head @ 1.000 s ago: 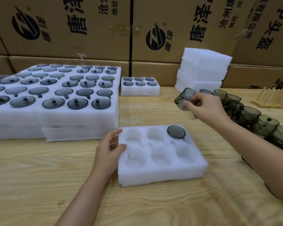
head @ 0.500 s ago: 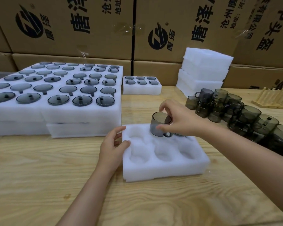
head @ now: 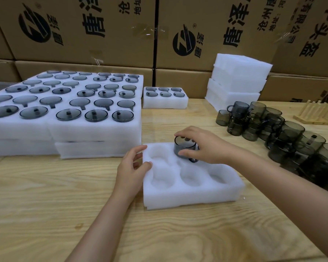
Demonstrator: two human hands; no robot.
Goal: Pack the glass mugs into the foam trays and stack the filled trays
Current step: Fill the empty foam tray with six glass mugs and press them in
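A white foam tray [head: 193, 197] with six round pockets lies on the wooden table in front of me. My right hand [head: 206, 144] grips a smoky grey glass mug [head: 184, 148] by its rim and side, holding it upside down over the back middle pocket, partly sunk in. My left hand [head: 133, 167] holds the tray's left edge, thumb on top. The back right pocket is hidden behind my right hand. Many loose mugs [head: 284, 133] stand grouped at the right.
Filled foam trays [head: 64, 129] are stacked at the left, a small filled tray [head: 165, 104] behind, spare foam trays [head: 239, 80] at the back right. A wooden rack [head: 318, 114] sits far right. Cardboard boxes [head: 216, 35] wall the back.
My right hand carried a mug from the group at the right to the tray and lowered it into the back middle pocket. My left hand stayed on the tray's edge.
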